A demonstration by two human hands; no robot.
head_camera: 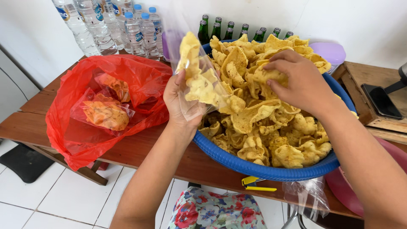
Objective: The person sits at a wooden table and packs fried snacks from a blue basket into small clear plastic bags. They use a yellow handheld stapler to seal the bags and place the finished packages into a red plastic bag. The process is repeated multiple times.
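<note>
Head view: the left hand (183,99) grips a clear bag (199,80), partly filled; the right hand (296,80) clenches crackers (263,127) from the heaped blue basin (254,169); filled bags (106,112) lie left.

My brown wooden table (140,148) carries a blue basin (254,169) of yellow crackers, a red plastic bag (76,127), clear water bottles (110,25), green glass bottles (237,29) and a yellow clip (254,183) at the front edge.
</note>
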